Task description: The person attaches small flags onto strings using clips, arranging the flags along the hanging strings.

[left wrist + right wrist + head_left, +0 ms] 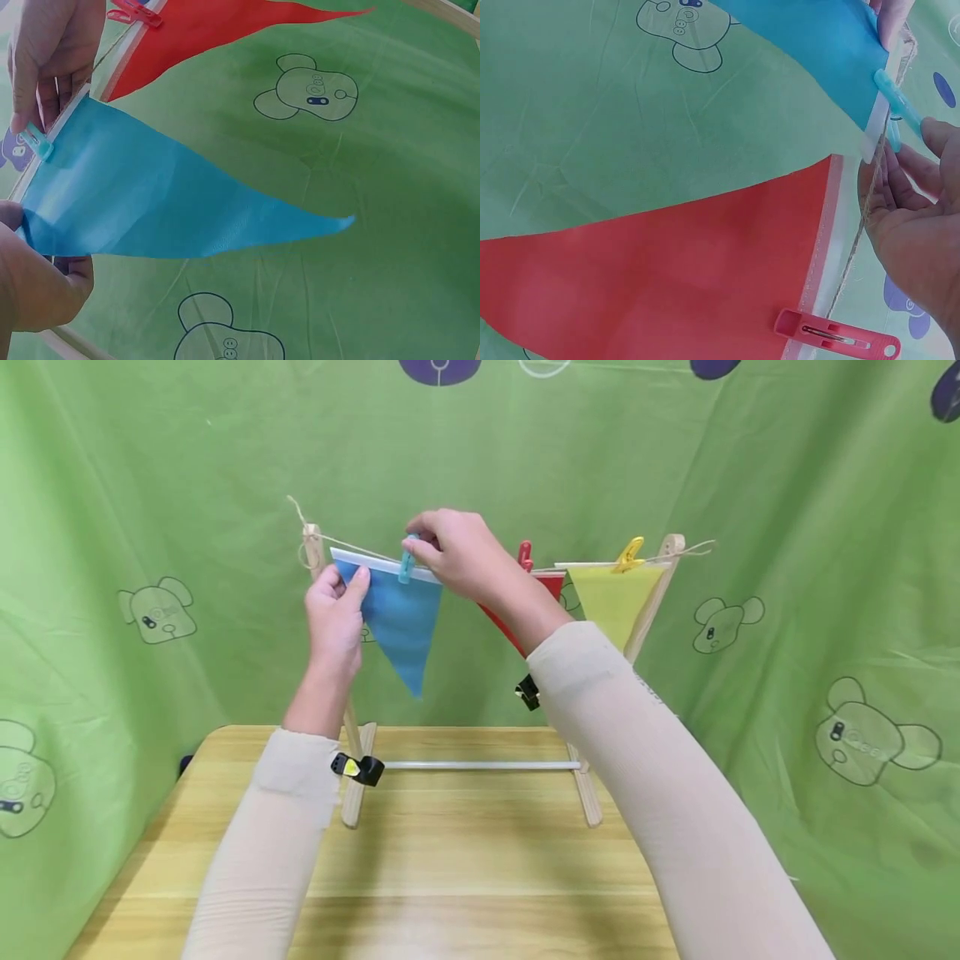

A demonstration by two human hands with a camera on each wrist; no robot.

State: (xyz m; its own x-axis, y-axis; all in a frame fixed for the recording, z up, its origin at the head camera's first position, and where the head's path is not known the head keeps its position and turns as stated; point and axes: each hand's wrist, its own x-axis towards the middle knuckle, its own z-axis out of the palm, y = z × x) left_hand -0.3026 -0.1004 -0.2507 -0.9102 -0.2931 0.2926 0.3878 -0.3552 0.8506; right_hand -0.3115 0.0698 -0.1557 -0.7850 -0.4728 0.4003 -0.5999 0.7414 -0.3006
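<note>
A blue triangular flag (401,618) hangs point down at the string (348,545), its white top edge along it. My left hand (336,614) pinches the flag's upper left corner, thumb in front. In my right hand (461,552) a light blue clothespin (407,560) is pinched by its upper end, and its lower end sits over the flag's white edge. The right wrist view shows the clothespin (897,105) straddling edge and string. To the right, a red flag (675,262) hangs under a red clothespin (836,334), partly hidden by my right forearm in the head view.
A yellow flag (615,597) hangs from a yellow clothespin (629,554) at the right. The string runs between two wooden posts (672,545), joined low down by a white bar (480,766). The stand rests on a wooden table (480,877) before a green curtain (225,460).
</note>
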